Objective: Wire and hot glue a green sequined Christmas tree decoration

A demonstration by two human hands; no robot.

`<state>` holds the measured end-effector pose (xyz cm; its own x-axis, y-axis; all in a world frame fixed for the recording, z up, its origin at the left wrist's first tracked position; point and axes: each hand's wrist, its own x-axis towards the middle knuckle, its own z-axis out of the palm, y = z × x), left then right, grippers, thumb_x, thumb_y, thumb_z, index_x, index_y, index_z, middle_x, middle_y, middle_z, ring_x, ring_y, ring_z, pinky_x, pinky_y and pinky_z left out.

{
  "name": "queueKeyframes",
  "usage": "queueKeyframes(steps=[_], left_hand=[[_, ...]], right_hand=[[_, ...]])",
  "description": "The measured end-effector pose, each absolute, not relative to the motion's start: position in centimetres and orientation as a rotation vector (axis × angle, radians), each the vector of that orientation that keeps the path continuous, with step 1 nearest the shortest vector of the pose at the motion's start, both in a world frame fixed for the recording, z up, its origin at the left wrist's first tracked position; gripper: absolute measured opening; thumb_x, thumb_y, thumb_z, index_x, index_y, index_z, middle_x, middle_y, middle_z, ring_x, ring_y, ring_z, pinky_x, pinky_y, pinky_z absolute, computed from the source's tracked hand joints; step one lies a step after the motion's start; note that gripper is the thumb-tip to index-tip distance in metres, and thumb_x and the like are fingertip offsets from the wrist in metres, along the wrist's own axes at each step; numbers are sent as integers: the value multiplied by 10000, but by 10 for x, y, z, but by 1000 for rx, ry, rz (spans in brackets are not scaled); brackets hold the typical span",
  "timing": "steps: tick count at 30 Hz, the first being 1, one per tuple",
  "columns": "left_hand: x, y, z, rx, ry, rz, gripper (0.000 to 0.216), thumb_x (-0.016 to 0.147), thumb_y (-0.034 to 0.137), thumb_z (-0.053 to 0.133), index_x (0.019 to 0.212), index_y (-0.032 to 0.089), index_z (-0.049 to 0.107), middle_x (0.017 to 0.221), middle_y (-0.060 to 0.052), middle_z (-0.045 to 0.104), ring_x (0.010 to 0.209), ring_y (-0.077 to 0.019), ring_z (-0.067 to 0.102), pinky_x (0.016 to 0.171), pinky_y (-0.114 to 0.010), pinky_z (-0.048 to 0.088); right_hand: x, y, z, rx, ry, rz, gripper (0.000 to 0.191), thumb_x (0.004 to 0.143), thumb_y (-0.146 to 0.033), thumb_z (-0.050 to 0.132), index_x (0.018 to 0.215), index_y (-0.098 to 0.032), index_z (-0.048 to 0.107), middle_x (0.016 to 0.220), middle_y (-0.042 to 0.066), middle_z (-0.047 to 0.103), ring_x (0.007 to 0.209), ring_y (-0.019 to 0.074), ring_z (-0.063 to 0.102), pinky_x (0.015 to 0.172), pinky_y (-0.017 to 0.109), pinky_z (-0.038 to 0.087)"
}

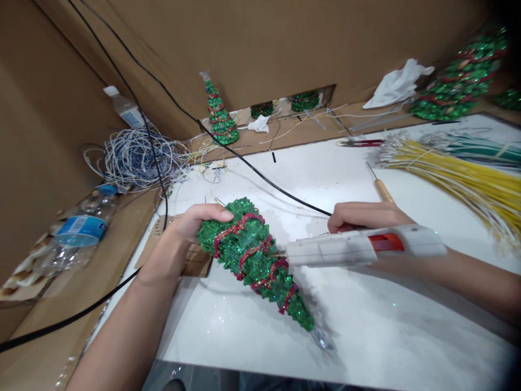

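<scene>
My left hand (197,220) grips a small green glittery Christmas tree (256,255) by its wide base, thumb on top. The tree is tilted, its clear tip pointing down to the right, and red garland winds around it. My right hand (362,217) is closed around a white hot glue gun (329,251) with a red part on its body. The gun's nozzle is at the tree's right side, near the middle; I cannot tell whether it touches. The fingers of the right hand are partly hidden behind the gun.
A tangle of white wire (130,157) and a plastic bottle (83,231) lie at the left. Another tree (220,117) stands at the back. Yellow wires (459,174) and a wooden-handled awl (380,187) lie at the right. A black cable (260,176) crosses the white table (366,336).
</scene>
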<state>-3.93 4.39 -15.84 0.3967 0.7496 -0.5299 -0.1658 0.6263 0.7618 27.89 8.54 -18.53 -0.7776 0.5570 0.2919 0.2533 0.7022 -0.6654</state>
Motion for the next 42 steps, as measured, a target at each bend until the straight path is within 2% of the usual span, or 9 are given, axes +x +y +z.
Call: queueKeyframes(steps=[8, 21, 34, 42], left_hand=[[-55, 48, -180, 737, 1018, 603, 300, 597, 307, 626, 726, 60, 735, 684, -115, 738, 591, -243, 677, 730, -415, 559], [-55, 46, -178, 760, 1002, 596, 281, 619, 315, 611, 719, 79, 728, 675, -108, 731, 620, -240, 679, 719, -377, 545], [-57, 47, -181, 708, 1004, 605, 317, 611, 293, 601, 785, 62, 731, 743, -119, 745, 684, -256, 687, 759, -408, 542], [-54, 45, -176, 719, 1037, 603, 291, 585, 302, 623, 725, 71, 732, 695, -116, 739, 632, -245, 681, 749, -403, 548]], right_hand=[[279, 85, -184, -625, -2425, 844, 181, 630, -78, 558, 745, -208, 507, 676, -53, 478, 583, 82, 408, 525, 229, 295], [278, 85, -182, -616, -2433, 851, 176, 626, -90, 547, 743, -213, 502, 671, -48, 476, 581, 94, 409, 541, 234, 312], [278, 85, -182, -602, -2440, 846, 160, 632, -90, 529, 745, -197, 491, 681, -28, 475, 589, 103, 414, 533, 247, 305], [278, 86, -182, -598, -2438, 833, 169, 619, -84, 519, 738, -199, 483, 673, -32, 465, 582, 97, 398, 522, 236, 295]])
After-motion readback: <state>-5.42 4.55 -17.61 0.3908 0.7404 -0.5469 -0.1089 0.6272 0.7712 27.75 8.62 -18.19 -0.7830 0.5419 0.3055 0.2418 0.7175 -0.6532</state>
